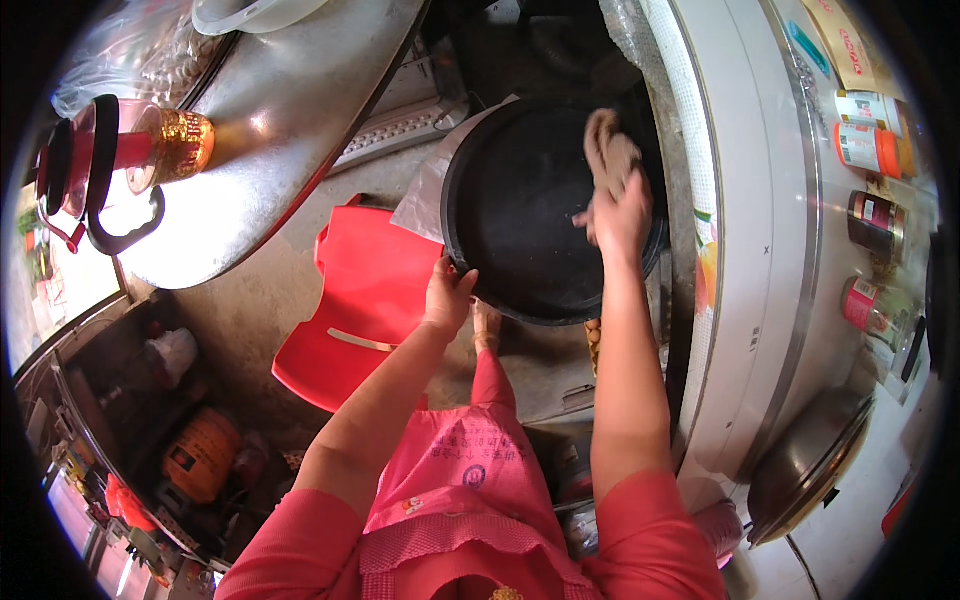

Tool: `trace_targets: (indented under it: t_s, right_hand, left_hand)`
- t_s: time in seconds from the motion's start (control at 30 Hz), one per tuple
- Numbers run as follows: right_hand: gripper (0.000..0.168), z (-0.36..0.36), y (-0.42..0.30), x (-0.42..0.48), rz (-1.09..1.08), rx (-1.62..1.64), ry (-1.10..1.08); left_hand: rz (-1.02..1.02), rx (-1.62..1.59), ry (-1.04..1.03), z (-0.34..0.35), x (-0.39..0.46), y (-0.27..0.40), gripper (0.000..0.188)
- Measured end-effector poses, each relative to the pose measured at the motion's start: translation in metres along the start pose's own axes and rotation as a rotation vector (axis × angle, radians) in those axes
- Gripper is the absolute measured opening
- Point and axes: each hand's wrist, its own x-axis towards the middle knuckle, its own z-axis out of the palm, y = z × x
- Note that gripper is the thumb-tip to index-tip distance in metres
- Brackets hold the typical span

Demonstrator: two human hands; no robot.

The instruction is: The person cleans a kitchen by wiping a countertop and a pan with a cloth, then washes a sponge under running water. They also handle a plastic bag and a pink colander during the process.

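Note:
A large round black pan or tray (532, 217) lies before me, with a shallow raised rim. My left hand (448, 296) grips its near-left rim, thumb and fingers closed on the edge. In my right hand (622, 214) is a bunched beige cloth (611, 150), held over the right side of the black surface; cloth and hand are slightly blurred. A clear plastic sheet (424, 195) shows at the left edge of the round piece. What supports the piece from below is hidden.
A red plastic chair (367, 270) stands at the left, below a round metal tabletop (285, 127) bearing a glass jug (161, 146). Along the right runs a white counter (757, 225) with jars (866, 148) and a metal wok (810, 465). Eggs (593, 334) show beneath the black rim.

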Motion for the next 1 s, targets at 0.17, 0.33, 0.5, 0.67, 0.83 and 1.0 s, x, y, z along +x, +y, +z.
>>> trace_targets:
  t_s: [0.17, 0.33, 0.5, 0.67, 0.83, 1.0]
  right_hand:
    - [0.035, 0.063, -0.042, 0.015, -0.348, -0.600, -0.164]
    - [0.032, 0.073, -0.037, -0.039, -0.568, -0.671, -0.607]
    - [0.040, 0.006, 0.018, -0.099, -0.196, -0.622, -0.738]
    - [0.035, -0.063, 0.105, -0.119, -0.317, -0.552, -0.062]
    - [0.030, -0.024, 0.117, -0.022, 0.275, 0.126, 0.408]
    - [0.021, 0.046, 0.008, 0.018, -0.136, -0.048, 0.075]
  left_hand:
    - [0.054, 0.176, -0.017, -0.003, 0.003, 0.003, 0.044]
    - [0.038, 0.312, 0.059, 0.003, 0.007, -0.012, 0.043]
    - [0.044, 0.024, 0.032, 0.008, 0.005, -0.016, 0.038]
    - [-0.007, -0.069, 0.036, 0.009, 0.003, -0.019, 0.041]
    - [0.027, 0.061, -0.027, 0.001, 0.004, -0.012, 0.043]
    - [0.131, 0.177, -0.012, 0.001, 0.008, -0.018, 0.046]
